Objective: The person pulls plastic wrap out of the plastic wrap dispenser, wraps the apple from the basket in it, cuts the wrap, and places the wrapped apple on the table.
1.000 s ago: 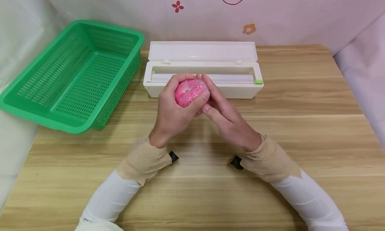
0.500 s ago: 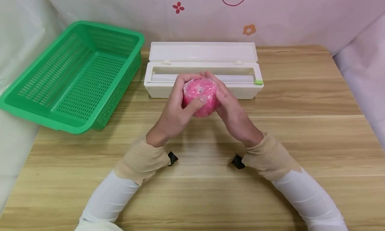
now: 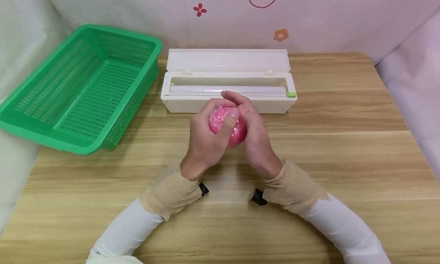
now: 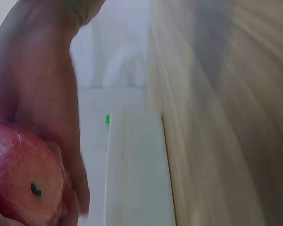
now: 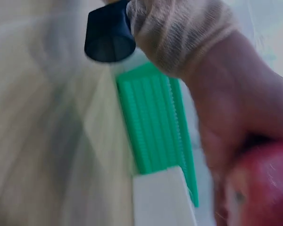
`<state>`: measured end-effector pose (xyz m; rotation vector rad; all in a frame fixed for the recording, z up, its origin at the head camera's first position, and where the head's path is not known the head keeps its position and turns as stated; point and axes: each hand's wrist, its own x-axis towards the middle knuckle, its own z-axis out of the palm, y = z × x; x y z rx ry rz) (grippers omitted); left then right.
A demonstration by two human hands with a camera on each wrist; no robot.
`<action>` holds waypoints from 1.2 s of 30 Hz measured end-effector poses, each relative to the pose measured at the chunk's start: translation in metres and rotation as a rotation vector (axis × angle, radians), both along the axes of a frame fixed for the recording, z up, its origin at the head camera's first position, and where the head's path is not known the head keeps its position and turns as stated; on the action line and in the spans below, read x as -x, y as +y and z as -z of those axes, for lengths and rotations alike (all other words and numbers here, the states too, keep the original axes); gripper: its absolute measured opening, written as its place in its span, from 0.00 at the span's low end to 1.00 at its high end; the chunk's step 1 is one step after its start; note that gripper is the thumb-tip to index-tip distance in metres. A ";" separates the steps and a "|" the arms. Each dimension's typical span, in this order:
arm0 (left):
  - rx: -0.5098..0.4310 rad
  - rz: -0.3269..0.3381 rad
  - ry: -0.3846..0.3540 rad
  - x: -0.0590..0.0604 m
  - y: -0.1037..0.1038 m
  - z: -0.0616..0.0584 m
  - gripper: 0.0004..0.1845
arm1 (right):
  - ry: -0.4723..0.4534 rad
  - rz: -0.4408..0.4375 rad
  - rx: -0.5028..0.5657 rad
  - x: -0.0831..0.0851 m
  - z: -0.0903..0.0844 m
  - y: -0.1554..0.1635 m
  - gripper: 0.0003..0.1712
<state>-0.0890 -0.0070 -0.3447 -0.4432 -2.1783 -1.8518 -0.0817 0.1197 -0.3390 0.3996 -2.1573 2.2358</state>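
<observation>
A pinkish-red apple (image 3: 218,120) in clear film is held between both hands in the head view, raised in front of the white box. My left hand (image 3: 207,140) grips its left side, the thumb lying across the near face. My right hand (image 3: 255,134) cups the right side, its fingers reaching over the far side. In the left wrist view the apple (image 4: 19,174) shows a small dark stem beside the right hand (image 4: 42,89). The right wrist view catches the left hand (image 5: 236,103) on the apple (image 5: 269,193), partly blurred. Much of the fruit is hidden.
A long white film dispenser box (image 3: 227,104) stands at the back, lid (image 3: 228,60) raised, a film roll (image 3: 254,90) inside and a green slider (image 3: 291,94) at its right end. The green slotted basket (image 3: 110,132) sits to its left. All rest on a wooden table (image 3: 343,149).
Both hands have brought the apple somewhat nearer the body and turned it. The right fingers and thumb have shifted over its right side. The box and basket stay put.
</observation>
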 end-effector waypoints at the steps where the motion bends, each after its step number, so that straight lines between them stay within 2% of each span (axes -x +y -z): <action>1: 0.000 0.003 0.007 -0.002 0.001 0.000 0.21 | 0.036 0.037 -0.006 -0.001 0.001 -0.003 0.32; 3: 0.011 -0.016 0.036 -0.006 0.004 0.001 0.20 | 0.105 0.094 -0.001 -0.002 0.005 -0.007 0.32; 6: 0.025 -0.071 0.088 -0.010 0.009 0.003 0.19 | 0.139 0.129 0.035 -0.004 0.009 -0.011 0.33; 9: 0.040 -0.126 0.128 -0.013 0.011 0.003 0.18 | 0.123 0.115 0.107 -0.006 0.010 -0.013 0.34; 13: 0.033 -0.137 0.157 -0.015 0.012 0.003 0.18 | 0.131 0.088 0.133 -0.008 0.005 -0.013 0.33; 16: 0.011 -0.113 0.132 -0.016 0.011 0.004 0.20 | 0.097 0.061 0.101 -0.006 0.000 -0.009 0.33; 19: -0.002 -0.050 0.061 -0.015 0.010 0.003 0.22 | 0.036 0.052 0.092 -0.002 -0.005 -0.004 0.33; 21: -0.011 -0.003 0.017 -0.014 0.008 0.001 0.26 | 0.030 0.062 0.117 0.000 -0.007 -0.003 0.33; 23: -0.019 0.017 -0.005 -0.013 0.005 0.000 0.29 | 0.058 0.069 0.122 0.002 -0.006 -0.006 0.34; 26: -0.059 -0.014 0.008 -0.014 0.004 0.001 0.28 | 0.140 0.085 0.083 -0.001 0.000 -0.012 0.34; 29: -0.086 -0.069 0.047 -0.015 0.005 0.005 0.23 | 0.176 0.083 0.043 -0.004 0.006 -0.016 0.33; 31: -0.068 -0.085 0.060 -0.013 0.004 0.007 0.22 | 0.173 0.051 0.010 -0.004 0.008 -0.014 0.33; 33: -0.013 -0.076 0.044 -0.007 0.000 0.008 0.24 | 0.109 -0.024 -0.043 -0.001 0.008 -0.008 0.32; 36: 0.094 -0.021 -0.048 0.003 -0.012 0.004 0.28 | -0.003 -0.182 -0.178 0.008 0.004 0.006 0.33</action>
